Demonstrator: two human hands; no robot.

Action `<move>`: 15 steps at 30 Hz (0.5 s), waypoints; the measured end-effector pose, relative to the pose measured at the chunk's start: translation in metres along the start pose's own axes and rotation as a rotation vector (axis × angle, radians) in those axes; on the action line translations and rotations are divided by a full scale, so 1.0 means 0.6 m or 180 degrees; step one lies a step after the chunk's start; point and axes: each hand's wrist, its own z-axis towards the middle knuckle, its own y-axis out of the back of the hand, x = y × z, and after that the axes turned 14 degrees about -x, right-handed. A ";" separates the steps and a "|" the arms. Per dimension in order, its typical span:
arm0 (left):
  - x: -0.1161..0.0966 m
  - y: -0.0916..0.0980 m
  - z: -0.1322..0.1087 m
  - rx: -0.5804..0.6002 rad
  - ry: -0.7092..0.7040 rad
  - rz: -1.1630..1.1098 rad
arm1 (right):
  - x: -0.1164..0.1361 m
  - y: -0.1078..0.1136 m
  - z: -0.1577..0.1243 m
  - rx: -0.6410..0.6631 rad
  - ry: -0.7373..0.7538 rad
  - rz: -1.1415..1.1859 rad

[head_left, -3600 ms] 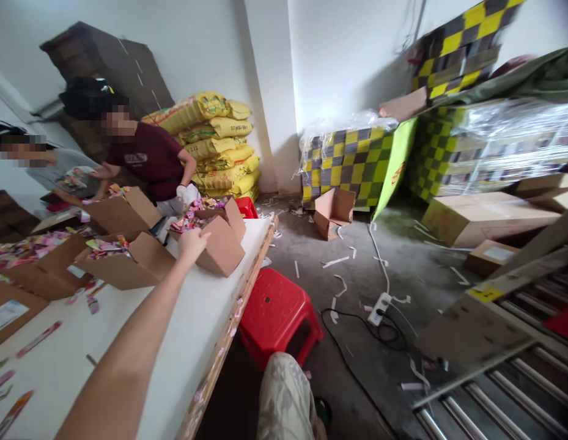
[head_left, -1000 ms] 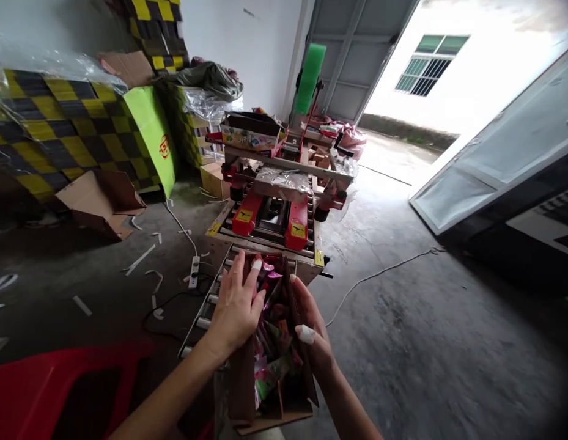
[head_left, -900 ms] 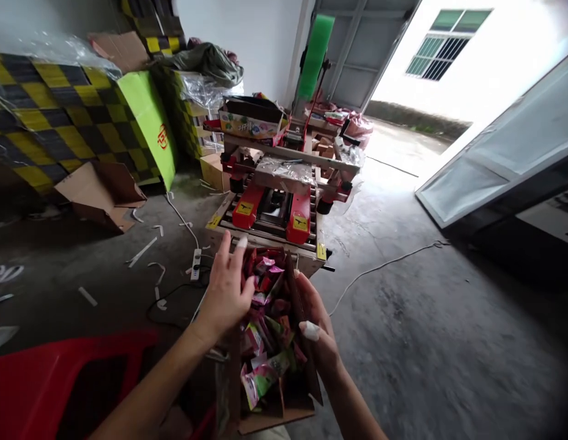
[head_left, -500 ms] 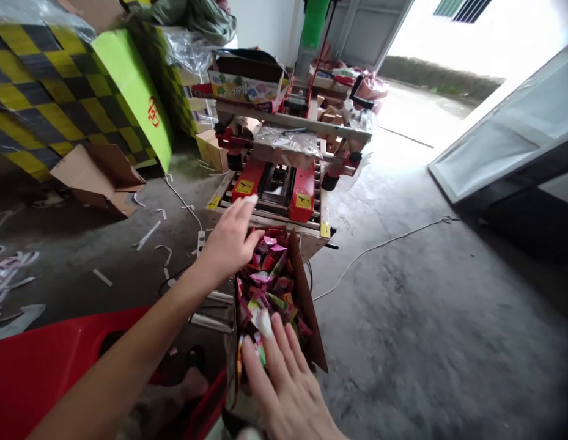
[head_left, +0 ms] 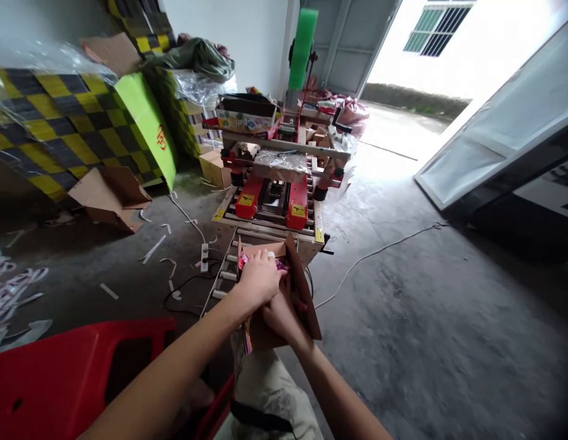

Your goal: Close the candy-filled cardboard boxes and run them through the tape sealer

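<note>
An open cardboard box [head_left: 306, 286] holds small, shiny wrapped packets [head_left: 282, 264], mostly pink and purple. My left hand [head_left: 260, 278] lies over the packets with its fingers extended and a white covering on one fingertip. Just nearer to me, my right hand [head_left: 279, 310] reaches down into the box, its fingers hidden beneath the left hand and the packets. The two hands touch or overlap. Whether the right hand grips any packet cannot be seen.
The box rests on a roller conveyor [head_left: 225, 275] leading to a red carton-sealing machine [head_left: 297, 205]. A red plastic stool [head_left: 49, 373] stands at left. A power strip [head_left: 204, 258], a cable [head_left: 370, 249] and paper strips lie on the floor. An opened carton [head_left: 107, 195] sits by taped stacks.
Both hands have moved together into the box; before, they were apart above it with fingers spread. The right hand went forward. The view has tilted up, and the box's near flap now shows.
</note>
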 end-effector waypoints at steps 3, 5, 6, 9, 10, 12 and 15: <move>0.003 -0.015 -0.011 0.0099 -0.0107 0.0000 | 0.003 0.008 -0.001 -0.0392 -0.0392 0.0720; 0.008 -0.013 -0.016 0.0270 -0.0115 0.0011 | 0.011 0.012 -0.006 -0.0536 -0.0433 0.0719; 0.010 -0.010 -0.018 0.0349 -0.0125 0.0020 | 0.018 0.016 -0.009 -0.0518 -0.0375 0.0635; 0.011 -0.007 -0.021 0.0460 -0.0173 0.0051 | 0.043 0.038 -0.020 -0.0213 -0.0153 0.0276; 0.010 -0.009 -0.021 0.0475 -0.0171 0.0070 | 0.050 0.048 -0.025 -0.0094 -0.0083 0.0098; 0.007 -0.019 -0.021 0.0523 -0.0122 0.0123 | 0.057 0.067 -0.033 0.0012 0.0039 -0.0277; 0.007 -0.041 -0.021 0.0629 -0.0056 0.0159 | 0.045 0.070 -0.039 -0.0231 0.0087 -0.0341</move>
